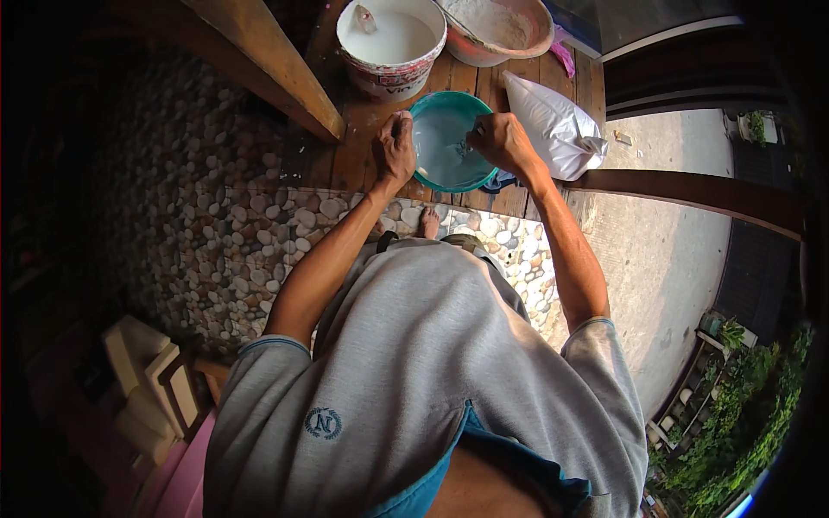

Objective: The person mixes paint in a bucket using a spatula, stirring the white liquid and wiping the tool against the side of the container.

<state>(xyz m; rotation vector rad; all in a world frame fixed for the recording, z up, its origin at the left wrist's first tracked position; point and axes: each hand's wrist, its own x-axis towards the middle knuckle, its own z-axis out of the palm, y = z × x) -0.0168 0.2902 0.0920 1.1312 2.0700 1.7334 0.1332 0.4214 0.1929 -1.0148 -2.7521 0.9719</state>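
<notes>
On the wooden table (479, 82), a teal basin (445, 147) holds cloudy pale liquid. My left hand (393, 148) grips the basin's left rim, fingers bent and thumb near the top edge. My right hand (503, 140) is closed over the basin's right side, just inside the rim; whatever its fingers hold is too small or hidden to name. Dark blue fabric (499, 181) lies under the basin's lower right edge, beside a white plastic sack (557, 129).
Behind are a white bucket (389, 39) of milky liquid and a pink basin (496, 43) of white powder with a stick. A wooden post (276, 69) rises at left and a dark beam (691, 197) runs right. Pebble-patterned tiles (224, 216) cover the floor.
</notes>
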